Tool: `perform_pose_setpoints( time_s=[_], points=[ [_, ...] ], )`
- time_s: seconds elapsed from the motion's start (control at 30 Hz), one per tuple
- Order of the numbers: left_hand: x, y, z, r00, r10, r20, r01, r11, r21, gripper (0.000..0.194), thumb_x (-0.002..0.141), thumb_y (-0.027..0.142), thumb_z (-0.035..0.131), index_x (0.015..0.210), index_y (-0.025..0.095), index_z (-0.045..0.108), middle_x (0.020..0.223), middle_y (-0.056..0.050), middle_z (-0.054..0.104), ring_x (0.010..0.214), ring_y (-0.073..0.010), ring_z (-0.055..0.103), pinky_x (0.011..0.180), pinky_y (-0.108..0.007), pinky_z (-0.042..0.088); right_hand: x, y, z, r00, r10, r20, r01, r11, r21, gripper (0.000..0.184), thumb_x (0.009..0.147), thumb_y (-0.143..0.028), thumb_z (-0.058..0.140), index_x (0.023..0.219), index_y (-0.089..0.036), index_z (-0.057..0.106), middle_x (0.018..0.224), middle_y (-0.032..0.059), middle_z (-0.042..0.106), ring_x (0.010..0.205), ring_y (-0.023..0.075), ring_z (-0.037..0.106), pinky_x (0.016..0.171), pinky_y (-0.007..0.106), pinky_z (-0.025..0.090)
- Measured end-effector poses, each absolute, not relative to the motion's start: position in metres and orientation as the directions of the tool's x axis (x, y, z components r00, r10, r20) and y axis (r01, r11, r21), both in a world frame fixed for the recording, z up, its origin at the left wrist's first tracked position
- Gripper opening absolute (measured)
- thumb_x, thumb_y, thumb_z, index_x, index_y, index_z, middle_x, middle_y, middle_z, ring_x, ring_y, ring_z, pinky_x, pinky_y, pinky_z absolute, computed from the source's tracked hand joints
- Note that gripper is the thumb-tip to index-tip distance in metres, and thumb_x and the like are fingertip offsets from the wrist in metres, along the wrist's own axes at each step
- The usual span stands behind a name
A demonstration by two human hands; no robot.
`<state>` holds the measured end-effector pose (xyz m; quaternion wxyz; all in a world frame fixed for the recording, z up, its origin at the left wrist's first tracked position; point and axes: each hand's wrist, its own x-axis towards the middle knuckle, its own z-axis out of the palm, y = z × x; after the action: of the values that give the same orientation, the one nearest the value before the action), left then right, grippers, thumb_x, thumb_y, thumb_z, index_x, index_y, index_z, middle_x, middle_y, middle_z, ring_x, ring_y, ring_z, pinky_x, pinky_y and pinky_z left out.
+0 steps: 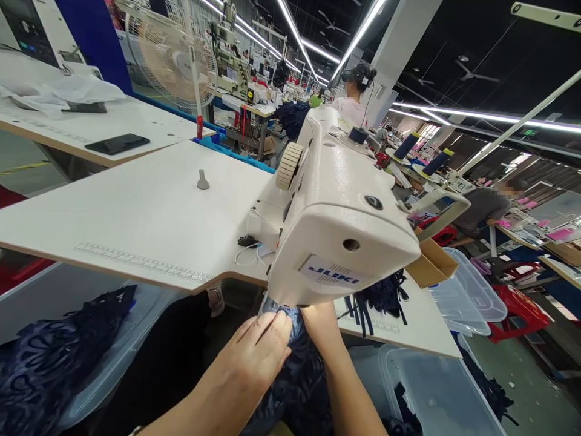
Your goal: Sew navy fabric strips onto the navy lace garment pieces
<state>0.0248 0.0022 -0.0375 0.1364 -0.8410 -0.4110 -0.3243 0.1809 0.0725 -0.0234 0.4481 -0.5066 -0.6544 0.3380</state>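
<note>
Head view: below the machine (336, 194), left grip (254, 346) clamped cloth (300, 378); right grip's (321, 324) closure was indeterminate; work appeared unfinished.

The left forearm (195, 399) is bare, broad toward the elbow and tapering smoothly to the wrist; near the bottom edge a narrow, pale band (135, 431) crosses it, too cropped to tell a bracelet from a cuff. The left hand (258, 348) is ungloved, with rounded knuckles, slim fingers and a dark shadow line between two of them. The right forearm (347, 381) is bare too, slender at the wrist and wider below; most of the right hand (318, 313) is hidden. A plain black trouser leg (167, 363) looks matt, its details lost in shadow. Beyond it shows a light-coloured shoe (218, 303), small and partly covered, its style unclear.
</note>
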Motion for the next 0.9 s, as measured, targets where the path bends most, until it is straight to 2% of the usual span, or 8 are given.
perform_pose_setpoints(
  time_s=[0.17, 0.4, 0.5, 0.73, 0.9],
  points=[
    [0.026, 0.004, -0.034, 0.468, 0.612, 0.637, 0.794, -0.608, 0.002, 0.031, 0.092, 0.019, 0.049, 0.121, 0.011, 0.057, 0.116, -0.006, 0.066, 0.107, -0.0198, 0.057, 0.096, -0.033, 0.042, 0.18, 0.078, -0.028, -0.069, 0.953, 0.295, 0.349, 0.3, -0.888, 0.028, 0.078, -0.015, 0.053, 0.1, -0.019, 0.07, 0.106, 0.0082, 0.071, 0.102, 0.0232, 0.064, 0.094, 0.034, 0.047],
    [0.03, 0.009, -0.029, 0.468, 0.56, 0.684, 0.788, -0.614, -0.037, 0.028, 0.092, 0.019, 0.048, 0.115, 0.009, 0.061, 0.108, -0.007, 0.068, 0.1, -0.019, 0.059, 0.091, -0.031, 0.043, 0.179, 0.081, -0.027, -0.055, 0.956, 0.288, 0.448, 0.281, -0.849, 0.027, 0.078, -0.024, 0.054, 0.099, -0.021, 0.07, 0.097, 0.009, 0.072, 0.107, 0.0267, 0.06, 0.102, 0.041, 0.041],
    [0.031, 0.008, -0.031, 0.461, 0.574, 0.676, 0.795, -0.606, -0.027, 0.03, 0.092, 0.02, 0.048, 0.117, 0.009, 0.06, 0.111, -0.008, 0.067, 0.102, -0.0199, 0.058, 0.092, -0.031, 0.042, 0.178, 0.083, -0.029, -0.056, 0.952, 0.299, 0.447, 0.292, -0.845, 0.031, 0.078, -0.024, 0.051, 0.103, -0.021, 0.069, 0.098, 0.0088, 0.072, 0.111, 0.0265, 0.058, 0.1, 0.039, 0.045],
    [0.035, 0.005, -0.043, 0.416, 0.606, 0.678, 0.817, -0.577, 0.014, 0.029, 0.092, 0.023, 0.046, 0.116, 0.016, 0.061, 0.116, -0.006, 0.065, 0.107, -0.0209, 0.055, 0.095, -0.033, 0.04, 0.178, 0.086, -0.032, -0.086, 0.94, 0.331, 0.481, 0.33, -0.812, 0.039, 0.079, -0.015, 0.045, 0.111, -0.018, 0.067, 0.102, 0.0083, 0.073, 0.107, 0.024, 0.063, 0.089, 0.033, 0.052],
    [0.036, 0.006, -0.038, 0.408, 0.589, 0.698, 0.816, -0.578, 0.011, 0.03, 0.096, 0.021, 0.039, 0.115, 0.01, 0.061, 0.113, -0.007, 0.067, 0.104, -0.0208, 0.057, 0.094, -0.034, 0.038, 0.185, 0.086, -0.038, -0.113, 0.929, 0.353, 0.482, 0.362, -0.798, 0.04, 0.079, -0.01, 0.044, 0.109, -0.02, 0.067, 0.1, 0.0079, 0.073, 0.101, 0.0244, 0.066, 0.084, 0.033, 0.055]
  ],
)
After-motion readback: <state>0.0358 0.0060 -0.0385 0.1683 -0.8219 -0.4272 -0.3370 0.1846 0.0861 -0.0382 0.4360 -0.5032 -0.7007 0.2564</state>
